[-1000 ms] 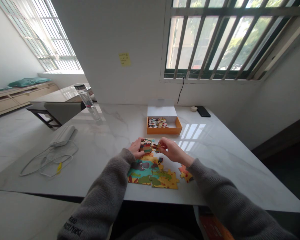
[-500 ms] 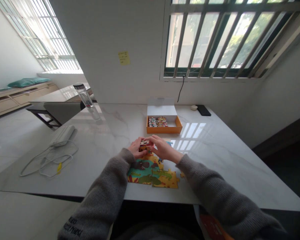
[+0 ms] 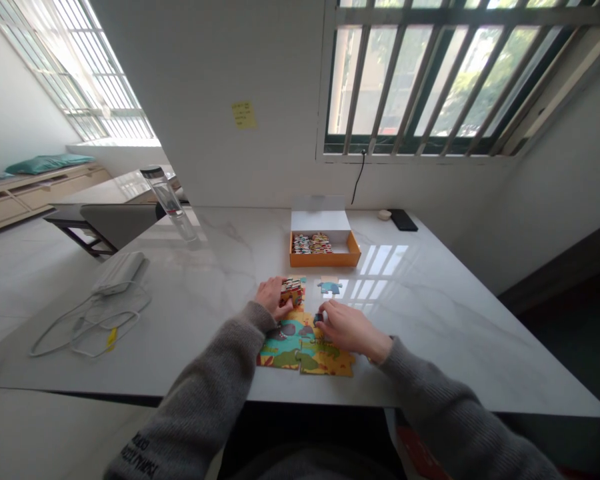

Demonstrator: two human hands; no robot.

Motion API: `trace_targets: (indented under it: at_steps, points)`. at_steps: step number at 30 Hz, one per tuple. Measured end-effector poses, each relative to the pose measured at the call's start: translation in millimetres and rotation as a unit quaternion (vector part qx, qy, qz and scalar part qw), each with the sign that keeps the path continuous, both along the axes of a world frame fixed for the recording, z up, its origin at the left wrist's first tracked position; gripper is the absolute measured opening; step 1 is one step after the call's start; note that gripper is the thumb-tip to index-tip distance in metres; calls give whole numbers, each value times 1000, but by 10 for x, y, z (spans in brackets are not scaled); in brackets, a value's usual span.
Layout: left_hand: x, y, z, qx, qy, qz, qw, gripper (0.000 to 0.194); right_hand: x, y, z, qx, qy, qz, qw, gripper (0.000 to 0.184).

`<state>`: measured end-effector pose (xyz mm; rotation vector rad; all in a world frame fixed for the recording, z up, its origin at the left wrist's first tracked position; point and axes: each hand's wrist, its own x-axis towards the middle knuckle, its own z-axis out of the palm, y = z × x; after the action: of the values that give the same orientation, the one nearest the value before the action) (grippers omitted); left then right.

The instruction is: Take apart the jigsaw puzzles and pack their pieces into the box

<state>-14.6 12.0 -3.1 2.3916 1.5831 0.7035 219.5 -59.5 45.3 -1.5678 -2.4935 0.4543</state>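
Note:
My left hand (image 3: 271, 297) is closed around a stack of puzzle pieces (image 3: 291, 291), held just above the far left part of the joined jigsaw. My right hand (image 3: 351, 327) pinches a small dark puzzle piece (image 3: 319, 319) over the jigsaw's right side and hides part of the picture there. The partly assembled jigsaw puzzle (image 3: 280, 360), with green crocodiles and a hippo, lies flat near the table's front edge. Apart from it, farther back, rests a loose blue puzzle piece (image 3: 329, 286).
Behind the puzzle stands an open orange box (image 3: 325, 259) with several upright pieces inside. A white device with a cable (image 3: 123, 273) lies at left, and a clear bottle (image 3: 165, 190) stands beyond it. A black phone (image 3: 403, 220) is at the back right.
My right hand has left the stack and moved right and nearer to me, a dark puzzle piece now in its fingers. My left hand still holds the stack. The loose blue piece is now uncovered.

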Motion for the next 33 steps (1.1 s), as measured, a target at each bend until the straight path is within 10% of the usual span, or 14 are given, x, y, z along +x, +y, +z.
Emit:
trace_targets:
  at_steps: [10, 25, 33]
  points:
    - [105, -128, -2, 36, 24, -8, 999, 43, -51, 115, -102, -62, 117, -64, 989, 11]
    - [62, -144, 77, -6, -25, -10, 1000, 45, 52, 323, -259, -95, 422, -47, 901, 35]
    - [-74, -76, 72, -54, -56, -66, 995, 59, 76, 333, -164, 42, 316, 44, 947, 22]
